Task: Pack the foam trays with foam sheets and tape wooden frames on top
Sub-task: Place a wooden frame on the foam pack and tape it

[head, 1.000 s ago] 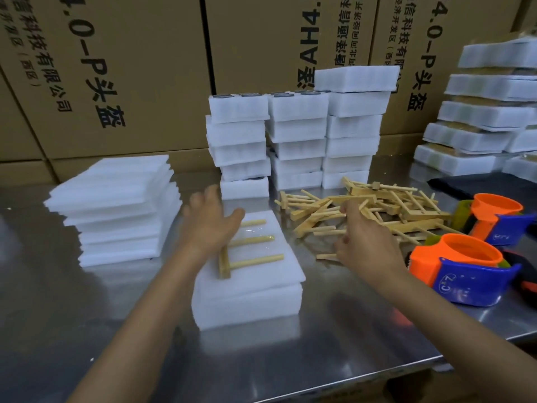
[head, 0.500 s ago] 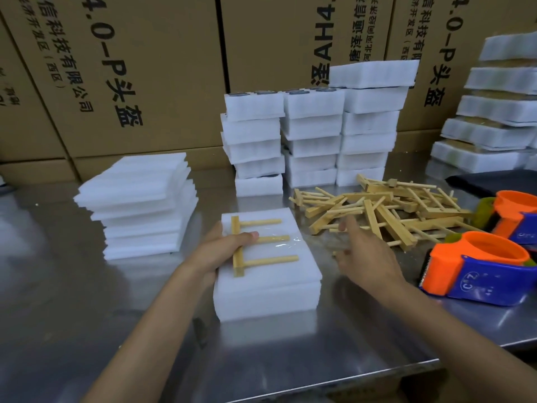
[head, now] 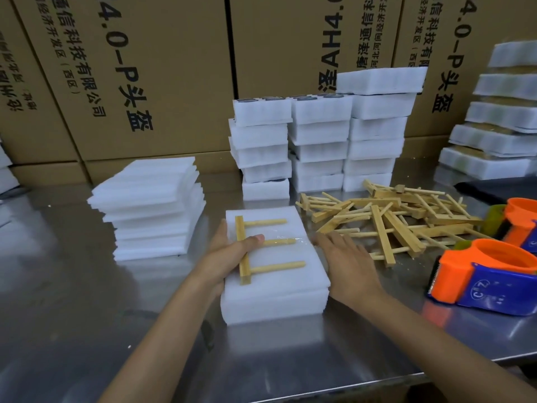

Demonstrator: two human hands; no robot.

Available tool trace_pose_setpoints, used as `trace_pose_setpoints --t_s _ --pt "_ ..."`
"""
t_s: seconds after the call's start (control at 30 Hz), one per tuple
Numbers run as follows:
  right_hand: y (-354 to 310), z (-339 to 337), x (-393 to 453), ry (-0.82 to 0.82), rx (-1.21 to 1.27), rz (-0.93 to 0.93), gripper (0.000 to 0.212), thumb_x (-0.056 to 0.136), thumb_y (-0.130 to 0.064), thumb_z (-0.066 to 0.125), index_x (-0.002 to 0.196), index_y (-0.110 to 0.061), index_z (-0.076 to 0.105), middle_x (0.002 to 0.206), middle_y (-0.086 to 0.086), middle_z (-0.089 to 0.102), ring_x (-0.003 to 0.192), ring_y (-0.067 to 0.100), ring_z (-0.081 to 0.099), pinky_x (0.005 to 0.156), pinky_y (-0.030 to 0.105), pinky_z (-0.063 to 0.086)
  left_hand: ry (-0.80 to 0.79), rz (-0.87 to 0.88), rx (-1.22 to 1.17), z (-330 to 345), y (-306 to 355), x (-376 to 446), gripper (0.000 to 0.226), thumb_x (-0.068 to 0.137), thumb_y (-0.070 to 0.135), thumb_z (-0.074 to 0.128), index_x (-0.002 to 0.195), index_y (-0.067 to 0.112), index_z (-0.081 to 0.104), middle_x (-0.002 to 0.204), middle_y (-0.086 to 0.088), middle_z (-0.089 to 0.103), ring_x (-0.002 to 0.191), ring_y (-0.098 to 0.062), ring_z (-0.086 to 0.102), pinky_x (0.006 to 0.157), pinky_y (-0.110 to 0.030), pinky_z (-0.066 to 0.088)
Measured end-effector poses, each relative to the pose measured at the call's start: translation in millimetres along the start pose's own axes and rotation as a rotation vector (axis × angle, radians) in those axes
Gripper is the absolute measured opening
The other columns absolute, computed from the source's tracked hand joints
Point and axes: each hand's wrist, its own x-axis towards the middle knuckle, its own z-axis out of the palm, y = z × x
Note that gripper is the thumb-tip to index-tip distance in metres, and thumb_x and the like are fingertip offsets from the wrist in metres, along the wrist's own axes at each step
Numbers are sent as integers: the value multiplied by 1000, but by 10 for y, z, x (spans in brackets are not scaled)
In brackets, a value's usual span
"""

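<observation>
Our right hand (head: 340, 251) has left the frame pile (head: 389, 216) and now lies flat against the foam tray (head: 276, 298); our left hand (head: 229, 254) thumb-pins the taped wooden frame (head: 247, 248) atop it, so this tray looks nearly finished.

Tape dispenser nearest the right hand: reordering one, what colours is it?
Orange and blue tape dispenser, clearest in the head view.

Steel table (head: 72, 315) w/ foam stacks (head: 319, 146), frames pile (head: 392, 216), tape dispensers (head: 488, 277).
</observation>
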Motion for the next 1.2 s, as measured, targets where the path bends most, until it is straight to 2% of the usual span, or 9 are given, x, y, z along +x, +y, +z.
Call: trace_pose_setpoints --t_s 0.07,0.2,0.37,0.47,0.6,0.73,0.8,0.97,1.2 --pt "-31 9 -28 -2 251 82 46 88 -33 67 130 -26 49 124 -4 56 116 17 51 94 35 45 -6 47 -34 -22 9 -47 44 83 13 78 122 21 58 108 1 75 92 -16 74 63 -25 58" --pt "-304 -61 -95 -59 1320 487 14 100 -16 54 109 -20 64 108 6 70 101 23 67 93 43 53 -48 109 -143 -83 7 -112 47 84 12 77 125 28 59 114 3 73 101 -21 72 75 -34 61" --pt "-489 -275 -87 -277 2128 481 41 99 -31 43 128 -11 65 128 14 65 121 32 59 109 51 41 -91 241 -183 -45 222 -103 51 77 15 82 116 42 64 118 11 71 107 -17 70 77 -30 59" --pt "-453 -460 -87 -200 2249 412 37 97 -30 46 120 -14 71 125 11 67 118 29 62 106 50 44 -119 91 -223 -63 413 -86 74 68 34 86 135 29 56 131 4 65 108 -18 70 80 -35 60" --pt "-501 -595 -100 -181 2227 267 33 91 -28 50 87 -22 82 99 3 76 88 19 74 71 36 62 -275 -42 -199 -80 531 -161 63 69 46 84 125 22 67 120 -7 71 108 -28 70 82 -43 59" --pt "-576 -651 -66 -204 2164 263 38 97 -31 44 94 -22 81 102 2 76 91 17 73 70 33 61 -139 -36 -81 -35 743 -219 92 47 55 92 123 12 62 98 -3 73 98 -24 71 62 -16 55" --pt "-629 -718 29 -204 2036 275 46 102 -45 36 115 -22 73 113 1 73 101 16 71 81 34 58 -90 1 -98 -104 761 -223 61 80 42 78 130 11 61 96 -3 72 112 -31 66 59 -13 54" --pt "-909 -990 303 -297 1912 171 59 86 -60 55 129 -22 64 126 5 67 119 22 63 105 43 45 22 123 -308 -377 838 -418 53 82 47 72 128 20 64 122 -10 70 107 -31 69 87 -51 57" --pt "-1704 -1270 751 -212 2027 137 40 84 -42 68 118 -21 69 114 4 73 104 22 69 86 37 51 120 448 -727 -870 1103 -541 66 84 67 58 127 17 68 135 -11 62 126 -30 58 110 -45 41"
